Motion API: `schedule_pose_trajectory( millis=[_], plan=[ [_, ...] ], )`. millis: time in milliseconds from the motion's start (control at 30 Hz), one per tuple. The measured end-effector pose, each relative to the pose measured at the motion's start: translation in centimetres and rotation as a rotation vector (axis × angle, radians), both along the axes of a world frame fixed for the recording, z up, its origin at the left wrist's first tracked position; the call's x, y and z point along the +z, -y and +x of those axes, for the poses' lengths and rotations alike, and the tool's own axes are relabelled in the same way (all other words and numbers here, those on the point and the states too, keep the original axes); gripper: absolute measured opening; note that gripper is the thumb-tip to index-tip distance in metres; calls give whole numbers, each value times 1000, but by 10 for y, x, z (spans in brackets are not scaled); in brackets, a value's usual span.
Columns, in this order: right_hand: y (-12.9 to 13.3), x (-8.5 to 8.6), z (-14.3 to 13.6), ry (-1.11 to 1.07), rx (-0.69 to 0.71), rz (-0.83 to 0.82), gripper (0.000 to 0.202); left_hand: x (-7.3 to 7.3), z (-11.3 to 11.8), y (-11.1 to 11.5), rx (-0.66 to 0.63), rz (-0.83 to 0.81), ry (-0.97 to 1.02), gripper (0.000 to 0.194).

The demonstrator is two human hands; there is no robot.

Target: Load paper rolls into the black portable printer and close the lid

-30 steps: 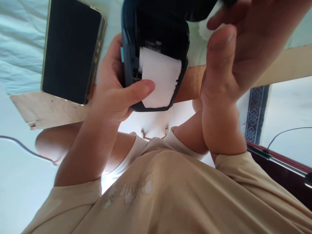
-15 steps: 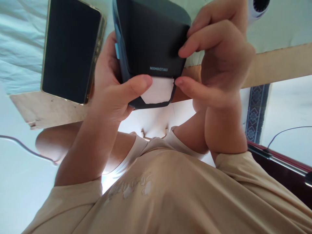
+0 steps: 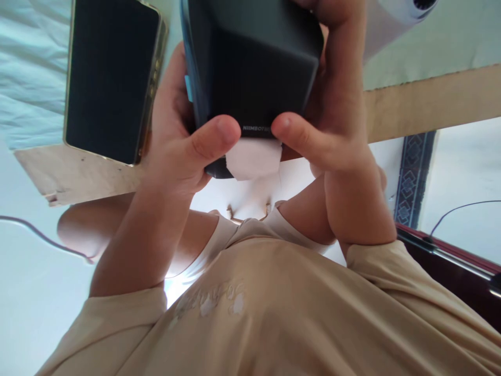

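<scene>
A dark label printer (image 3: 258, 78) marked NIIMBOT is held up between both hands near the top of the view. My left hand (image 3: 183, 136) wraps its left side, with the thumb lying by the front edge. On the other side, my right hand (image 3: 332, 115) grips it, thumb pressed near the lettering and fingers mostly hidden behind the body. A white paper label (image 3: 254, 159) sticks out below the front edge, between the two thumbs. Left of my left hand lies a phone (image 3: 111, 78) with a dark screen and a clear case.
The phone rests on a table with a pale green cover (image 3: 31, 73) and a bare wooden edge (image 3: 78, 175). A white device (image 3: 391, 26) stands at the upper right. A dark red case-like object (image 3: 450, 277) is at the lower right, with a thin cable (image 3: 462, 206) above it.
My right hand has moved from a light touch at the printer's right edge to a full grip around that side. The front cover looks more raised, and more of the paper shows below it.
</scene>
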State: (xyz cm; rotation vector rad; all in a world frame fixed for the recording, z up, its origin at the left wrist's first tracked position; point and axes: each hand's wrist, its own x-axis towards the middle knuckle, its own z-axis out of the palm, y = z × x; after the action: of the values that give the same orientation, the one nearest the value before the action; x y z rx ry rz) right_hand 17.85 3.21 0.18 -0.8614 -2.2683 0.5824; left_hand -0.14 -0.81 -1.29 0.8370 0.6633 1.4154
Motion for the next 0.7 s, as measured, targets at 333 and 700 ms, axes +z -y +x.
schedule_pose_trajectory(
  millis=[333, 700],
  plan=[
    [-13, -10, 3, -284, 130, -188, 59, 3, 4, -1, 4, -90, 57, 59],
    [-10, -10, 2, -306, 114, -184, 62, 1, 1, 1, -40, -6, 30, 39]
  ],
)
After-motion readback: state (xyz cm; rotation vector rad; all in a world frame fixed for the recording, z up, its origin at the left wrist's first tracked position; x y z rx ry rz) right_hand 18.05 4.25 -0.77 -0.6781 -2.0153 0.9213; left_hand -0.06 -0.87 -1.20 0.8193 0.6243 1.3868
